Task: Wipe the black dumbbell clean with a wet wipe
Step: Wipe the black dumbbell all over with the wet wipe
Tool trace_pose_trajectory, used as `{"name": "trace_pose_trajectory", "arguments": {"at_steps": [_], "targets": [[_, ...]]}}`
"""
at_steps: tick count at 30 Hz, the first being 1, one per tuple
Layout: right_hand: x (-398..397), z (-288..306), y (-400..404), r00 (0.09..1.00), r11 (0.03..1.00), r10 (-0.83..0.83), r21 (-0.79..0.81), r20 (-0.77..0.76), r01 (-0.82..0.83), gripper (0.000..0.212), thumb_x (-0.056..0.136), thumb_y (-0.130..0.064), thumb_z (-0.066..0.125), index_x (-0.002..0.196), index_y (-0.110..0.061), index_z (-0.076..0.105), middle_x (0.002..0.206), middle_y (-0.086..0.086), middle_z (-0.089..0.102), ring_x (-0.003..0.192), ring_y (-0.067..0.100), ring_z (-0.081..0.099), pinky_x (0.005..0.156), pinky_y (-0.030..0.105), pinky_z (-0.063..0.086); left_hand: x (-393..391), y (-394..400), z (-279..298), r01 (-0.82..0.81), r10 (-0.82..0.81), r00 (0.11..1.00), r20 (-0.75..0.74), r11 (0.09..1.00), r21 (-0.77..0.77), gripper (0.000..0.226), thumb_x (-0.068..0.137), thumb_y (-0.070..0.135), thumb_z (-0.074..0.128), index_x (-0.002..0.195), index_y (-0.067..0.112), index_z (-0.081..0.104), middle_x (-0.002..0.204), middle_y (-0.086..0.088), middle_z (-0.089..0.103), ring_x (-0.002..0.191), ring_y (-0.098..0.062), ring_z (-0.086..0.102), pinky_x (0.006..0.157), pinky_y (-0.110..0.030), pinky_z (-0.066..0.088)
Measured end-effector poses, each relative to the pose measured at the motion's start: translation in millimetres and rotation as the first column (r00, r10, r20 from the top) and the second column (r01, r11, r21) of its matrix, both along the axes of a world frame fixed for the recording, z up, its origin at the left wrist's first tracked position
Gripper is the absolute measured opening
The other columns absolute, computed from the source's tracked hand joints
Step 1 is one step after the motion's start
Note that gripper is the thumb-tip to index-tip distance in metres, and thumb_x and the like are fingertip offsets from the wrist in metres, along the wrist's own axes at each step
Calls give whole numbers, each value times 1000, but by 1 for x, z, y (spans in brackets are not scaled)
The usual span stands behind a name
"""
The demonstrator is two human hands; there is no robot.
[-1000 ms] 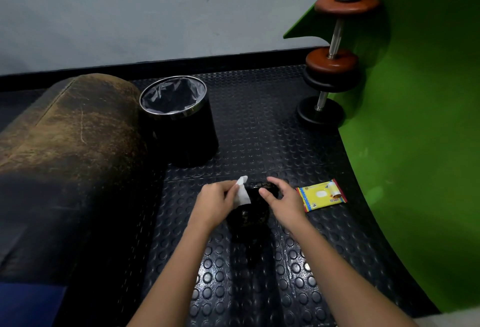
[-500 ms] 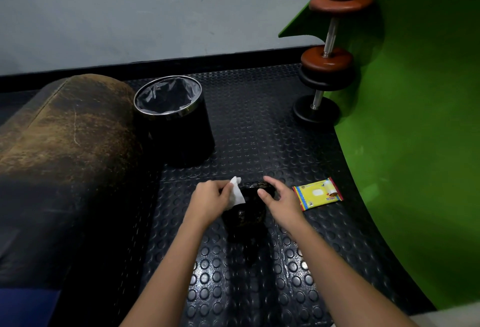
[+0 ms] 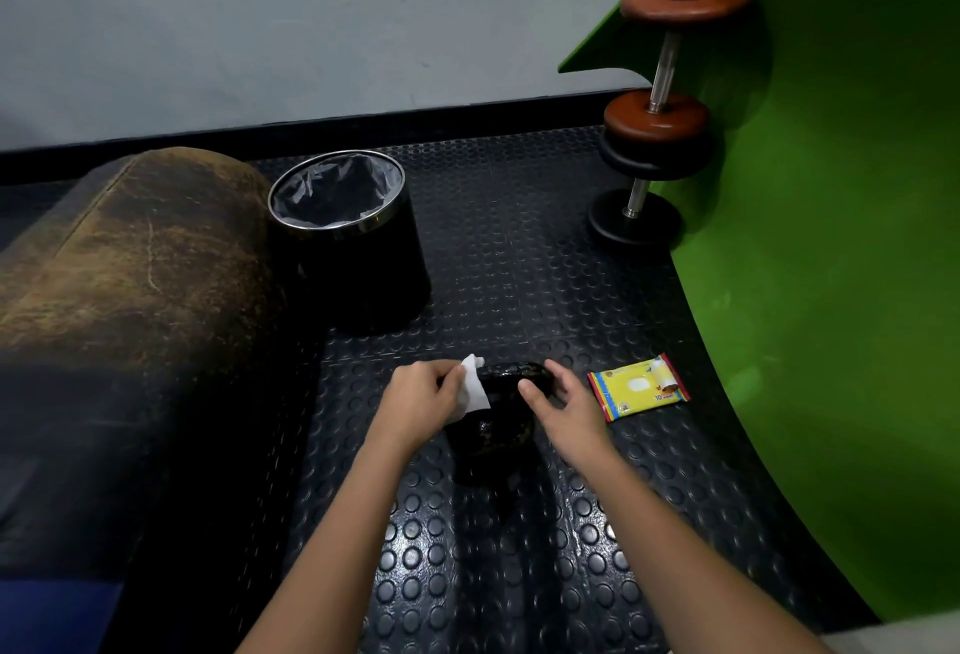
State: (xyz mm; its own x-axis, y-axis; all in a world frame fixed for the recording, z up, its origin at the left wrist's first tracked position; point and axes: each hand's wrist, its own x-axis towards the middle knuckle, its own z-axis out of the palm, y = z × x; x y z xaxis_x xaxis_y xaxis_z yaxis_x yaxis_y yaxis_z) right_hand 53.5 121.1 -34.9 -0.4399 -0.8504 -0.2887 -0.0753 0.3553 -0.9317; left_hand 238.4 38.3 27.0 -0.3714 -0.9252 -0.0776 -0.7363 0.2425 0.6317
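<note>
**Fingers on wipe and dumbbell, wipe step underway**

Fingers of the left hand (image 3: 421,401) are curled and pinch the white wet wipe (image 3: 474,386), pressing it against the left side of the black dumbbell (image 3: 501,412). The right hand (image 3: 563,406) rests on the dumbbell's right side, thumb and fingers bent loosely around its upper head; looks like a steadying hold, though how firm the grip is can't be told from here.

Dumbbell stands roughly on end on the black studded rubber floor mat (image 3: 519,248), directly between the two hands. Its lower part is dark against the mat and hard to separate from shadow. Upper head shows glossy patches, so it may already be damp there (judgement only).

Doing this step well, my read: keep the right hand bracing so the weight doesn't roll or tip, drag the wipe around the head in overlapping passes, then turn the dumbbell to reach the side now hidden under the right palm. Handle and lower head likely not covered yet. Refold the wipe when the face gets dirty.

Relative to fingers: wipe sits between left fingertips and the dumbbell, touching both. Right thumb lies on the top edge.

Nearby: yellow wet wipe packet (image 3: 639,386) just right of the right hand, lined bin (image 3: 345,232) behind, worn brown bolster (image 3: 135,258) at left, larger plate dumbbell (image 3: 657,118) leaning on the green mat (image 3: 831,264)
</note>
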Motion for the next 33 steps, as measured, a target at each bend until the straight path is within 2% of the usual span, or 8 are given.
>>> {"name": "trace_pose_trajectory", "arguments": {"at_steps": [6,10,15,20,22,25,29,33], "targets": [[4,-10,1,1000,996,22,84,-11,-21,79,87,-34,74,153,-22,33,142,-3,52,133,12,48,109,29,39,15,-5,-6,-50,50,999,-2,997,65,38,101,38,44,76,20,65,63,-2,63,64,-15,60,57,-28,42],[10,-29,-7,1000,985,14,174,9,-16,80,86,-22,74,153,-21,29,140,3,57,129,20,55,112,40,42,1,0,-2,-14,13,1000,26,999,37,38,101,35,42,72,18,60,64,-3,64,64,-17,60,56,-29,42],[25,-32,-2,997,982,-15,190,81,-1,79,89,-9,70,154,-18,26,141,5,55,131,21,53,113,43,41,3,-5,-2,0,-1,999,33,1000,29,38,101,35,44,69,21,59,61,-1,61,60,-10,56,54,-26,39],[30,-40,-1,995,975,-39,222,97,17,72,90,-11,70,150,-17,30,146,6,51,130,22,53,112,39,41,10,-6,-7,-49,47,998,31,997,56,47,102,39,42,71,5,54,60,-2,54,58,-14,51,54,-27,37],[29,-38,-2,995,970,-45,243,84,24,67,91,-16,70,146,-18,34,142,3,54,128,22,54,107,33,42,4,-4,-6,-31,30,999,36,999,41,41,101,37,42,77,9,62,65,-2,61,64,-15,58,56,-25,39],[29,-37,-4,996,967,-53,254,69,33,63,91,-20,70,144,-17,37,135,1,57,126,23,55,99,26,40,-2,-3,-5,-12,11,999,38,1000,26,34,100,36,44,84,19,68,72,2,67,69,-5,59,56,-18,40],[37,-42,-10,990,963,-105,256,90,79,67,86,-30,75,143,-23,39,135,1,60,121,24,59,106,38,46,7,-9,-7,-40,39,999,17,997,67,49,102,41,41,78,3,58,65,-4,59,62,-12,52,57,-24,37],[40,-50,-17,977,962,-143,255,156,100,67,80,-39,78,138,-29,45,128,-2,64,116,22,62,104,43,50,10,-11,-12,-52,48,998,40,995,83,50,103,41,40,75,1,55,66,-7,58,63,-15,53,57,-26,36]]}}
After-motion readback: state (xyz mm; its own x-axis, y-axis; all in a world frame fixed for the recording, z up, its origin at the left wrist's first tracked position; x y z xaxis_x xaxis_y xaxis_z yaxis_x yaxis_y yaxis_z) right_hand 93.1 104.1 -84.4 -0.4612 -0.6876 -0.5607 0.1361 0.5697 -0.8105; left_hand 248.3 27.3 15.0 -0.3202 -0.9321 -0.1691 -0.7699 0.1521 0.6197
